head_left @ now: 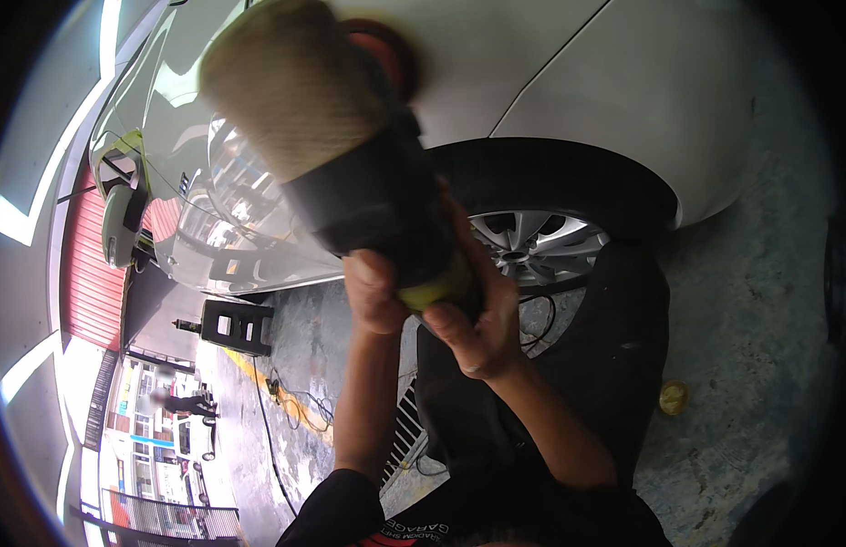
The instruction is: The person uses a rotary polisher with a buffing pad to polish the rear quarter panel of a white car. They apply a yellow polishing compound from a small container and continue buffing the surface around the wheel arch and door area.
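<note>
Both my hands are closed around a power polisher [368, 196] with a dark body, a yellow-green band and a broad tan, ribbed end. It is blurred by motion and fills the upper middle of the view. My left hand [377, 290] grips the body from the left, its fingers mostly hidden behind it. On the other side my right hand [482, 324] wraps the lower end by the yellow-green band. A red round pad [382, 55] shows at the tool's far side, against the white car's body panel [496, 64]; whether it touches the paint I cannot tell.
Below the panel is a car wheel [532, 239] with silver spokes, close to my dark-trousered leg [614, 346]. A black step stool [238, 328] with a bottle stands left. Cables [275, 456] and a drain grate [404, 433] cross the floor. A gold-coloured round object [674, 397] lies right.
</note>
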The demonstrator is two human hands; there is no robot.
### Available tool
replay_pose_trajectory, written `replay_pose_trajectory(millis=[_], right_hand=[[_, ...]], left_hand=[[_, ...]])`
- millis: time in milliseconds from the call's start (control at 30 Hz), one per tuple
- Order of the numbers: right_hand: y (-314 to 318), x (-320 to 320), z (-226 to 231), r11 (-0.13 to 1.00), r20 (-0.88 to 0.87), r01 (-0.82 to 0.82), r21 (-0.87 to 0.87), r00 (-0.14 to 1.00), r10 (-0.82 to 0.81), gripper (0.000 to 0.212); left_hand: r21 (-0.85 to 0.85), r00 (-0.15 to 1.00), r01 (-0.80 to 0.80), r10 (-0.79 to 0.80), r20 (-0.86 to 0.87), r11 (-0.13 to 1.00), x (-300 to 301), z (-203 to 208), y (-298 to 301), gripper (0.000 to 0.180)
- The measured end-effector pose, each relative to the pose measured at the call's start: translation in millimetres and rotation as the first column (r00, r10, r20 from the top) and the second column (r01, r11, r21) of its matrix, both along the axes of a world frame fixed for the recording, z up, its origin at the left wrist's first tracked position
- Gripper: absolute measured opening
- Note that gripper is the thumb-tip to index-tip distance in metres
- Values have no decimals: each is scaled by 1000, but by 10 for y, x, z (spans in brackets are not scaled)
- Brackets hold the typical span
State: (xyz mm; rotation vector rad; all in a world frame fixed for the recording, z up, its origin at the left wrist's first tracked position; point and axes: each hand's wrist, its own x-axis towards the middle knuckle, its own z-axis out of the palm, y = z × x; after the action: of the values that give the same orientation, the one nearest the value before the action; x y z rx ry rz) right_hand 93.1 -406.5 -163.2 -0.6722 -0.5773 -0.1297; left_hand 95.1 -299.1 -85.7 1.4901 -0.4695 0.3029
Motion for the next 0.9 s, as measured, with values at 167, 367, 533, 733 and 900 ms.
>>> replay_pose_trajectory(millis=[167, 367, 533, 733, 900], right_hand=[[168, 51, 229, 929, 238, 177, -326, 966, -101, 79], [-74, 182, 286, 829, 289, 143, -540, 957, 23, 75], [-186, 182, -54, 905, 286, 249, -345, 946, -151, 79], [-245, -30, -332, 986, -134, 146, 79, 982, -134, 93], [10, 45, -1016, 965, 53, 158, 209, 984, -172, 94]], left_hand=[[-184, 979, 59, -21, 201, 981, -74, 208, 295, 106], [-430, 955, -31, 153, 253, 902, -103, -85, 297, 106], [-259, 979, 89, -36, 201, 962, -4, -192, 100, 108], [149, 981, -172, 183, -62, 974, 90, 147, -885, 72], [413, 943, -66, 192, -271, 908, 102, 230, -981, 62]])
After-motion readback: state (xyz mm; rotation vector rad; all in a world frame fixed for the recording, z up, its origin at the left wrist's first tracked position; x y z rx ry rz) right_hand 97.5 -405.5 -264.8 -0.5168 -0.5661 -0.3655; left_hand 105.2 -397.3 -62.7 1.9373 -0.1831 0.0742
